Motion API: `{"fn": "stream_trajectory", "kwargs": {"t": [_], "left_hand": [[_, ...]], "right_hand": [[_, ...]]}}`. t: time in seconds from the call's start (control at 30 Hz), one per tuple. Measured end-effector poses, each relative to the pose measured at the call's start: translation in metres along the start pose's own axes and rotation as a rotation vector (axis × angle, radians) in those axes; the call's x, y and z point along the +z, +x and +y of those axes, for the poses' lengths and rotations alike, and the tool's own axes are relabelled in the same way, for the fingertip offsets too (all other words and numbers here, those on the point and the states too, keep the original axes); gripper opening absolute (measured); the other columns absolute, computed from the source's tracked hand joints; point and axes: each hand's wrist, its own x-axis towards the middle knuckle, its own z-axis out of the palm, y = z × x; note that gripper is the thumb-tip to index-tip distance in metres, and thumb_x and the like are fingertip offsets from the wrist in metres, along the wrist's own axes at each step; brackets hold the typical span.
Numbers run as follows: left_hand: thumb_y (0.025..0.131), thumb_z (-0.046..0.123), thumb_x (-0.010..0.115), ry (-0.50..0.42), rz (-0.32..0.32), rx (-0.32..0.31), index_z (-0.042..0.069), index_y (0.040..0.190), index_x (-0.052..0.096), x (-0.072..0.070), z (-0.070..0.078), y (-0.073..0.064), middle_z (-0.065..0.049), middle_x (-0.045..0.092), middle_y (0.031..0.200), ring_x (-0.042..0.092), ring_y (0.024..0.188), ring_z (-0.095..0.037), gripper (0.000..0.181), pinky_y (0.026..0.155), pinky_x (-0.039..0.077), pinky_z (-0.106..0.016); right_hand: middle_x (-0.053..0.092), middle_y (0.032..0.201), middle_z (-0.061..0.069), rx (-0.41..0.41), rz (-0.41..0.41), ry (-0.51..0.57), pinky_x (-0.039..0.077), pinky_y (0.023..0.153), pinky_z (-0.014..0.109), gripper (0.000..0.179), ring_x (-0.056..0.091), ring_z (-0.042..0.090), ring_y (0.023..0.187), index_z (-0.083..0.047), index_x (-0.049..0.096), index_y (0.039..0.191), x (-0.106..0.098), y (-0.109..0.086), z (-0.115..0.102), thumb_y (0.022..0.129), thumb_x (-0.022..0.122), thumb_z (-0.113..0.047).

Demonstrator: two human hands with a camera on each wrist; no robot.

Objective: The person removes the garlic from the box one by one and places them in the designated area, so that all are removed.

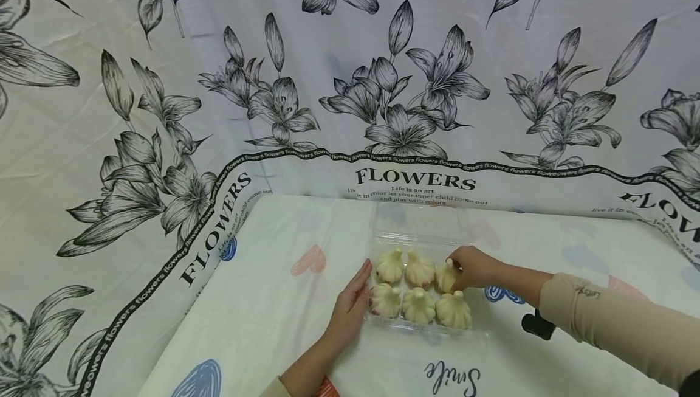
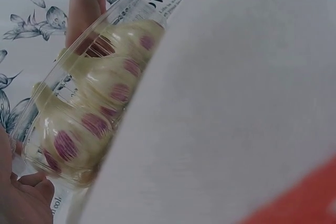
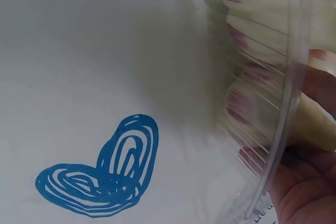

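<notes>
A clear plastic container (image 1: 407,325) holds several pale garlic bulbs (image 1: 418,306) in two rows, and purple patches show on their undersides in the left wrist view. My right hand (image 1: 476,267) reaches in from the right and grips the back right garlic bulb (image 1: 445,276), its fingers inside the container wall in the right wrist view. That bulb sits in its compartment, partly covered by the fingers. Along the container's left side rests my left hand (image 1: 350,306), fingers fairly straight and touching the wall.
The clear lid (image 1: 415,220) lies folded back behind the container. A white cloth (image 1: 262,306) with printed hearts covers the surface, and a flower-print curtain (image 1: 306,111) stands behind it. A small black object (image 1: 538,326) shows beneath the right forearm.
</notes>
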Motion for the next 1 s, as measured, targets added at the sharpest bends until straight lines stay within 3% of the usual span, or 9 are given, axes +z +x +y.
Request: {"fn": "stream_trajectory", "kwargs": {"t": [0.37, 0.67, 0.87, 1.0], "left_hand": [[0.098, 0.002, 0.039, 0.019, 0.012, 0.003, -0.002, 0.141, 0.035, 0.0, 0.0, 0.0, -0.011, 0.028, 0.152, 0.021, 0.142, -0.023, 0.044, 0.106, 0.018, -0.004], [0.098, 0.0, 0.039, 0.038, 0.012, 0.018, -0.003, 0.141, 0.036, 0.002, -0.002, 0.0, -0.011, 0.029, 0.152, 0.022, 0.142, -0.024, 0.043, 0.106, 0.018, -0.005], [0.097, 0.0, 0.039, 0.036, 0.014, 0.024, -0.004, 0.14, 0.036, 0.001, 0.0, -0.001, -0.013, 0.029, 0.151, 0.022, 0.141, -0.025, 0.043, 0.106, 0.018, -0.004], [0.097, -0.001, 0.039, 0.05, 0.016, 0.057, -0.005, 0.139, 0.036, 0.001, -0.001, -0.001, -0.017, 0.029, 0.15, 0.023, 0.14, -0.031, 0.043, 0.105, 0.018, -0.004]], "right_hand": [[0.045, 0.061, -0.004, 0.007, 0.019, 0.002, 0.033, 0.049, 0.019, 0.025, 0.039, 0.008, 0.057, -0.006, 0.058, 0.069, 0.004, 0.003, 0.0, 0.064, 0.082, -0.01], [0.056, 0.072, -0.001, 0.022, 0.006, -0.044, 0.038, 0.053, 0.021, 0.03, 0.045, 0.009, 0.063, -0.001, 0.063, 0.084, 0.003, 0.0, 0.001, 0.066, 0.082, -0.015], [0.061, 0.076, 0.0, -0.019, 0.067, -0.052, 0.041, 0.054, 0.02, 0.041, 0.048, 0.008, 0.065, 0.002, 0.065, 0.092, -0.004, -0.004, 0.0, 0.062, 0.084, -0.019], [0.068, 0.088, 0.007, -0.04, 0.134, -0.062, 0.049, 0.062, 0.023, 0.051, 0.058, 0.013, 0.074, 0.005, 0.065, 0.1, -0.01, -0.009, -0.001, 0.062, 0.084, -0.023]]}}
